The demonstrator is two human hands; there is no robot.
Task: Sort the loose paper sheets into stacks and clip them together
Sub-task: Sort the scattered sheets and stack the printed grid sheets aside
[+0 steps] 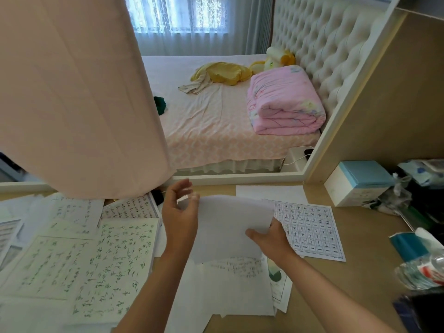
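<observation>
A blank white sheet (225, 227) is lifted above the desk at the centre, its near edge curling up. My right hand (271, 239) pinches its right edge. My left hand (179, 212) is at its left top corner with fingers spread, touching the edge. Under it lies a small pile of white sheets (223, 289), one with faint writing. A printed grid sheet (310, 228) lies to the right on the wooden desk (360, 267). Several sheets with green handwriting (105, 265) cover the left side. No clip is visible.
A pink cloth-covered shape (79, 97) hangs over the desk's far left. A white and blue box (360, 183) stands at the back right, with plastic bags and a plastic bottle (422, 272) along the right edge. Behind the desk is a bed with a folded pink quilt (283, 102).
</observation>
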